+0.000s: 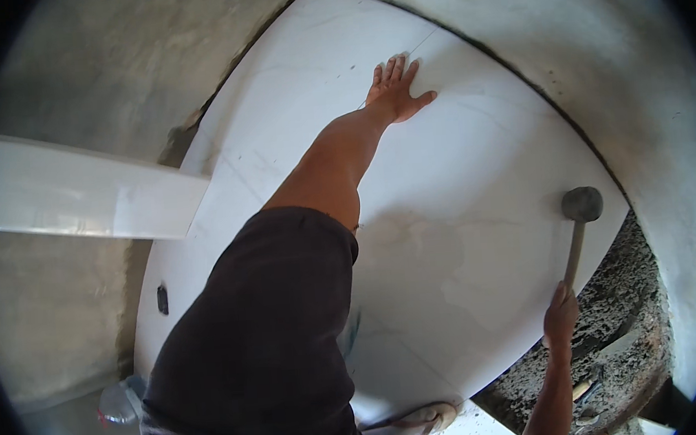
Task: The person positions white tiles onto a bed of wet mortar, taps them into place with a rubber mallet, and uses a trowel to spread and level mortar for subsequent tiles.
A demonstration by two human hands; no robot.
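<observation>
My left hand lies flat on the large white floor tiles, its fingers spread across a thin joint line near the far wall. In my right hand is a rubber mallet, gripped round its wooden handle. The mallet's dark round head is over the right part of the tiled surface, near the right wall; whether it touches the tile I cannot tell. Below it, past the tile's edge, rough grey mortar lies exposed along that wall.
Bare plastered walls border the tiles, with a dark gap between. A long white panel juts in from the left. A small black object rests on the left tiles. My sandalled foot is at the near edge. A light-handled tool lies on the mortar.
</observation>
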